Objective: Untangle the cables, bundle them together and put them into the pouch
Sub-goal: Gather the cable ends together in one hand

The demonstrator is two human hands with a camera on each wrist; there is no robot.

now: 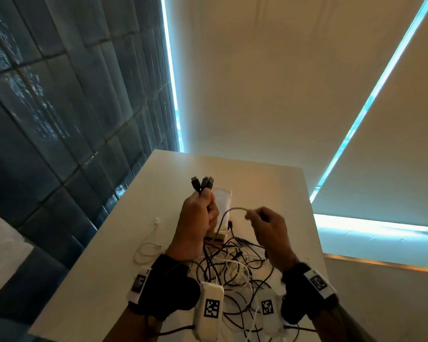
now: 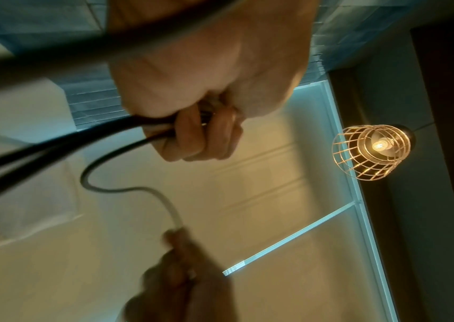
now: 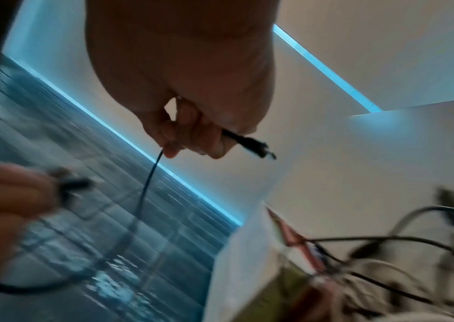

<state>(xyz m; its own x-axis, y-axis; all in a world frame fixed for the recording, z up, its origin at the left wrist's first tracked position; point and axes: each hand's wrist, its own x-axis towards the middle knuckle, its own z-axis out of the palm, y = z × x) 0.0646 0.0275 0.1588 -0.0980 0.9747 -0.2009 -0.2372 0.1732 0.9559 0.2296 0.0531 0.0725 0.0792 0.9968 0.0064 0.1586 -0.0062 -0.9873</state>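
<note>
Cables: the tangle of dark and white cables [image 1: 229, 265] lies on the desk [image 1: 269, 183] right under your wrists, with loops spilling toward the near edge.
Held strand: one dark cable [image 1: 232, 210] arcs up from the heap and runs between your two hands, lifted clear of the desk.
Plug ends: several dark connectors [image 1: 202, 183] stick up out of the top of your left fist, bunched side by side.
Left hand: your left hand [image 1: 198, 218] is closed around that bunch of dark cables just below the plugs; the left wrist view shows the fingers [image 2: 192, 135] curled tight over the strands.
Right hand: your right hand [image 1: 267, 225] pinches the arcing cable at the fingertips; in the right wrist view a dark plug [image 3: 250, 144] pokes out past the fingers on the far side.
Pouch: a pale, translucent pouch [image 1: 224, 193] lies on the desk just behind your left hand, partly hidden by it; you cannot tell whether it is open.
Loose white cable: a thin white cable [image 1: 147, 245] with a small white plug lies on its own to the left of the heap, apart from it.
In the way: the heap's loops cross over one another beneath the lifted strand, and a small flat tan piece [image 1: 216, 235] sits at the far side of the heap, below your left hand.
Surroundings: dark tiled wall [image 1: 59, 107] to the left, pale blinds behind; a caged lamp [image 2: 369, 150] glows in the left wrist view.
</note>
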